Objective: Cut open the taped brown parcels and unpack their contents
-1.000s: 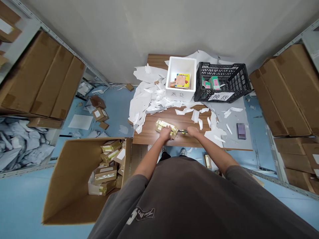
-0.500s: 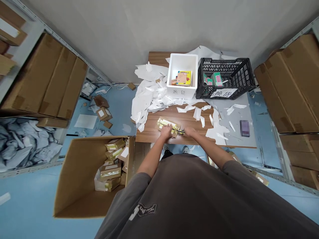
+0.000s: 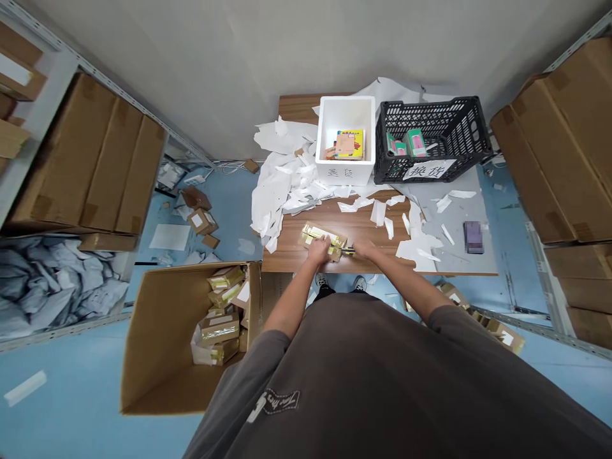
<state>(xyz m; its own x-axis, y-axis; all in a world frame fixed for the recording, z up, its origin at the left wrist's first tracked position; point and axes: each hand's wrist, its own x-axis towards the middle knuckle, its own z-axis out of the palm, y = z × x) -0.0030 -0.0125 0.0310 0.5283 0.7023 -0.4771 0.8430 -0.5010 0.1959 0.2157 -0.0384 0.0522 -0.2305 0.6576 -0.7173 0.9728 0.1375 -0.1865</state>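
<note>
A small taped cardboard parcel [image 3: 310,233] lies on the wooden table near its front edge, wrapped in yellowish tape. My left hand [image 3: 319,248] is closed on the parcel's near side, fingers on its top. From the right, my right hand [image 3: 364,248] grips a slim dark box cutter [image 3: 350,250], its tip at the parcel's right end. The blade itself is too small to make out. Torn white paper scraps [image 3: 378,213] are scattered behind and to the right of my hands.
Behind the hands stand a white bin [image 3: 345,172] and a black crate [image 3: 433,153], each holding small boxes. A large carton [image 3: 157,331] of taped parcels is at my left. A phone-like purple-dark object [image 3: 473,237] lies at the table's right. Shelved cartons [image 3: 95,153] flank both sides.
The view has shifted slightly. Both hands stay at the parcel, and the box cutter now lies at a slightly different angle against its right end.
</note>
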